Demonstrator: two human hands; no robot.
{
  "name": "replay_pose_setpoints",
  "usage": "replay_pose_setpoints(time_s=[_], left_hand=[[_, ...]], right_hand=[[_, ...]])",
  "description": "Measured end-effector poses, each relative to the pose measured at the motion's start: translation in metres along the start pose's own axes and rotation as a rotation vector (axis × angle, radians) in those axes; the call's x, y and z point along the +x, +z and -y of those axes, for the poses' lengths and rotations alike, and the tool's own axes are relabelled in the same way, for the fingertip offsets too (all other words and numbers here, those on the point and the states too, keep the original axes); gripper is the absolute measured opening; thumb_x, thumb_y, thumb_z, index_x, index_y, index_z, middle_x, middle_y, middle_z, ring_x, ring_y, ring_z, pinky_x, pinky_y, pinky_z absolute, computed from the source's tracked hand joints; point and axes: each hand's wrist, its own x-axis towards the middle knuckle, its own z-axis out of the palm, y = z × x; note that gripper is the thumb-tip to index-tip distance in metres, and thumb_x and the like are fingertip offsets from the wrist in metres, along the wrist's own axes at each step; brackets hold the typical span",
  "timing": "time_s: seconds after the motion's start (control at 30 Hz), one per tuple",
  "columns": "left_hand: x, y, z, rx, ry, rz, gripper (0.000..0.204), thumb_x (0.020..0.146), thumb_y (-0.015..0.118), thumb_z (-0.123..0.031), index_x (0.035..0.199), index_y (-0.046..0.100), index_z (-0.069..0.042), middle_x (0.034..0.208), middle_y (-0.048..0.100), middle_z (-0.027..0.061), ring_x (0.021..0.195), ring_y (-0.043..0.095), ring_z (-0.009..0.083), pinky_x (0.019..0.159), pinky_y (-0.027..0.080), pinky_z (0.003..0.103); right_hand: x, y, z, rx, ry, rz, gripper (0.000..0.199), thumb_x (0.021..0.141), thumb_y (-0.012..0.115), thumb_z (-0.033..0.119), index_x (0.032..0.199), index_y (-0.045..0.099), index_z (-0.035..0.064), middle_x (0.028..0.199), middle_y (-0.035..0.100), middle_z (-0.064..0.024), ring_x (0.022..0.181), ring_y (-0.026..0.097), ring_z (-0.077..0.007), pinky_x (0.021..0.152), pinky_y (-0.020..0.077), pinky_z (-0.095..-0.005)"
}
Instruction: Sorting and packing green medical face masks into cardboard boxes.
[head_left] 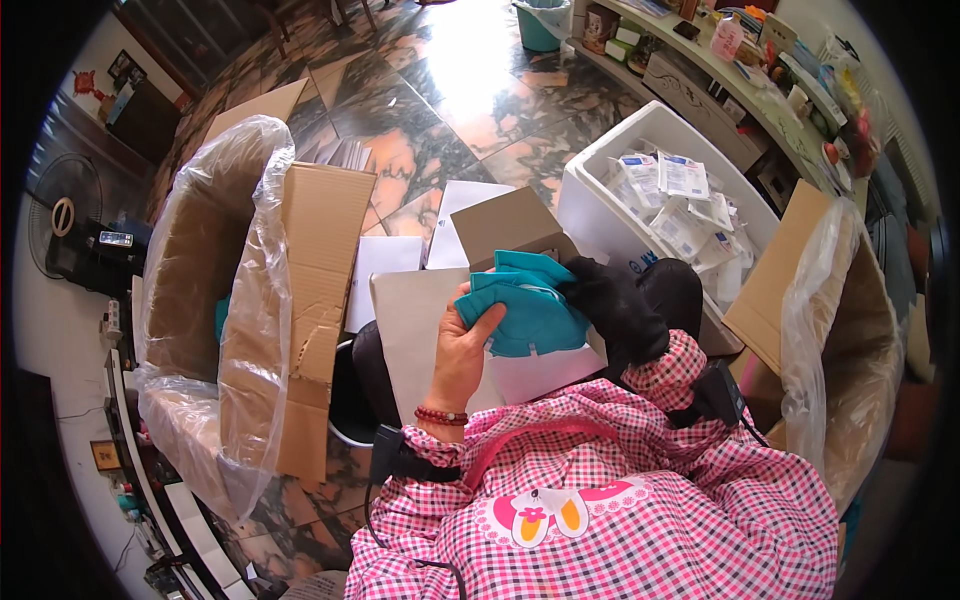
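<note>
My left hand [462, 345], bare with a red bead bracelet, is closed on a small stack of teal folded cloth pieces [535, 325]. Its thumb lies across the front, and the layers fan out at the top. At the stack's right end is my right hand [622, 310] in a black glove, its fingers closed against the edge; the fingertips are partly hidden. Beneath and behind the stack, an open small cardboard box [505, 222] and a pale flat board [415, 335] lie over my lap.
A large plastic-lined carton [325, 290] stands at the left, another lined carton [785, 275] at the right. Beyond my right hand is a white foam box [590, 205] full of small white packets [683, 178]. White sheets [385, 262] lie ahead; a dark bin [350, 400] is by my left leg.
</note>
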Motion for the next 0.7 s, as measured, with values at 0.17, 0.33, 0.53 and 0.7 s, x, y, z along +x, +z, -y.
replay_pose_setpoints(time_s=[0.17,0.33,0.53,0.7], left_hand=[[0.001,0.000,0.002,0.071,-0.046,0.023,0.028,0.096,0.064,-0.010,0.123,0.057,-0.006,0.112,0.066,0.0020,0.104,0.062,0.0126,0.091,0.052,0.028],[0.001,-0.005,0.008,0.185,-0.044,0.148,0.037,0.096,0.064,-0.009,0.131,0.052,-0.007,0.116,0.064,0.0021,0.106,0.061,0.0124,0.092,0.051,0.028],[-0.001,0.008,0.002,0.207,0.013,0.071,0.041,0.098,0.062,-0.016,0.137,0.051,-0.006,0.126,0.061,0.0049,0.112,0.059,0.0143,0.095,0.050,0.029],[0.004,-0.003,0.020,0.269,0.137,-0.009,0.034,0.100,0.060,-0.020,0.132,0.057,-0.007,0.121,0.063,0.0060,0.104,0.061,0.0124,0.090,0.052,0.026]], right_hand=[[-0.003,0.005,-0.027,0.175,-0.377,-0.028,0.030,0.096,0.060,0.017,0.121,0.064,0.0031,0.106,0.070,-0.0108,0.100,0.066,-0.0191,0.086,0.0500,-0.0297],[0.018,0.003,-0.010,0.363,0.460,0.181,0.041,0.093,0.066,0.023,0.126,0.061,0.0001,0.108,0.069,-0.0104,0.101,0.064,-0.0188,0.088,0.0495,-0.0311],[0.014,0.019,-0.056,0.612,0.347,0.139,0.039,0.088,0.072,0.036,0.111,0.072,0.0052,0.098,0.073,-0.0102,0.093,0.068,-0.0205,0.088,0.0523,-0.0352],[0.019,0.027,-0.073,0.130,0.333,0.075,0.039,0.087,0.069,0.032,0.112,0.069,0.0022,0.094,0.072,-0.0101,0.085,0.068,-0.0210,0.080,0.0528,-0.0347]])
